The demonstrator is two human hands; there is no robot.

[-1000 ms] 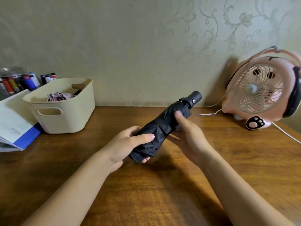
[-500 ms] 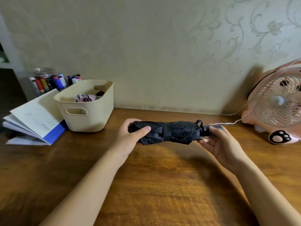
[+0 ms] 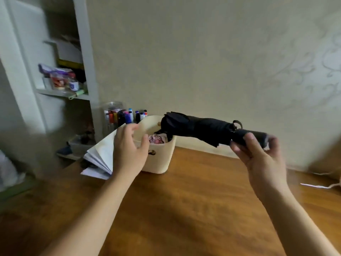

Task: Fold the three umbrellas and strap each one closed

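A folded black umbrella (image 3: 199,127) lies level in the air, its canopy end over the cream basket (image 3: 162,159). My right hand (image 3: 258,154) grips its black handle at the right. My left hand (image 3: 129,148) is spread with nothing in it, in front of the basket's left rim. Inside the basket lies a pink patterned umbrella (image 3: 158,139), with something dark beside it.
An open white booklet (image 3: 101,157) lies left of the basket. Behind it stands a jar of markers (image 3: 118,117). A white shelf unit (image 3: 60,74) fills the left. A white cable (image 3: 317,185) lies on the wooden table (image 3: 184,209) at far right.
My left hand has let go of the black umbrella. My right hand has carried it left and up over the basket. The view has swung left, so the fan is gone.
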